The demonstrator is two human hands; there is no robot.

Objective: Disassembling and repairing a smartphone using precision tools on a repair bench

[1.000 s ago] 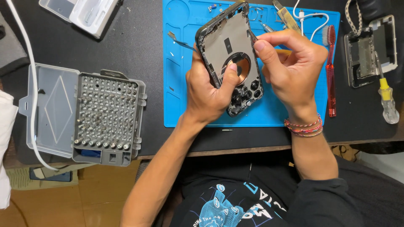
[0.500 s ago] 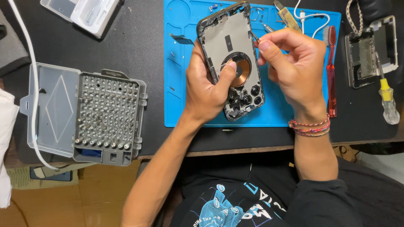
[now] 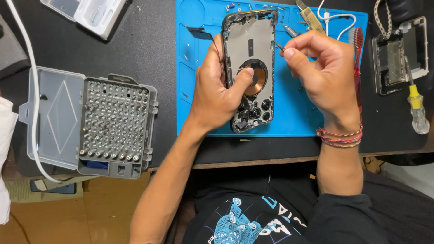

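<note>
My left hand (image 3: 216,96) grips an opened phone housing (image 3: 251,43) from its left side, thumb pressed on the round copper coil (image 3: 254,86). The housing is held upright over a blue work mat (image 3: 194,68), inner side facing me, camera openings at its lower end. My right hand (image 3: 322,72) is at the housing's right edge, fingers pinched on a thin metal tool (image 3: 278,45) whose tip touches the upper right rim. Bracelets circle the right wrist.
An open grey screwdriver bit case (image 3: 113,126) lies at the left, a white cable (image 3: 28,72) crossing it. At the right are another phone part (image 3: 398,58), a yellow-handled screwdriver (image 3: 417,106) and a red brush (image 3: 358,47). A clear plastic box (image 3: 90,13) lies top left.
The housing has turned from tilted to nearly upright and shifted slightly left. My right hand has drawn back to the housing's upper right rim with the thin tool.
</note>
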